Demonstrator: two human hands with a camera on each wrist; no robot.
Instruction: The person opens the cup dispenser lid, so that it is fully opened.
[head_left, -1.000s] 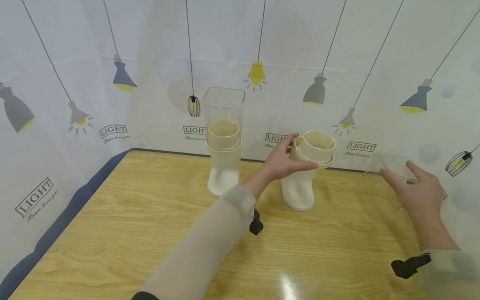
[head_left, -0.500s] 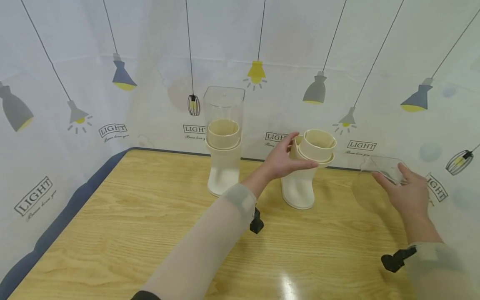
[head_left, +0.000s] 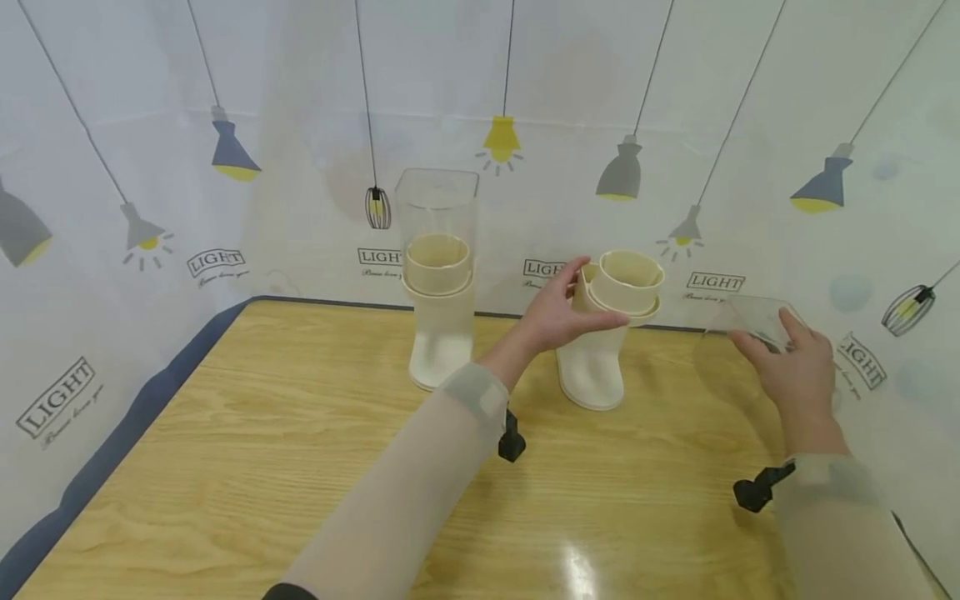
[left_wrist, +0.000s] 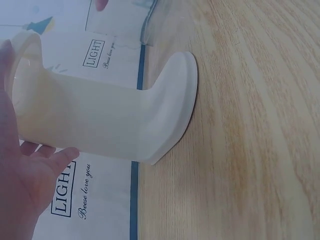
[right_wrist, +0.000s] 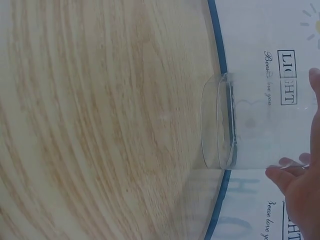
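A cream, boot-shaped stand [head_left: 592, 375] with a round collar on top stands upright on the table. Around its upper part my left hand [head_left: 555, 317] grips, thumb in front and fingers behind; in the left wrist view the stand's foot rests flat on the wood. Off to the right, my right hand [head_left: 795, 371] holds a see-through plastic container [right_wrist: 255, 120] by its upper edge, thumb and fingers on the wall. The container's open lower end is close over the table. Farther left is a matching cream stand [head_left: 442, 333], topped by a clear square-rimmed container [head_left: 437, 200].
The wooden table [head_left: 300, 467] has a dark blue back edge. Directly behind it hangs a white curtain [head_left: 300, 167] printed with lamps and LIGHT labels, which also closes in the left and right sides.
My right hand has moved left with the clear container, nearer to the cream stand. My left hand keeps its grip on that stand. The head view has shifted slightly.
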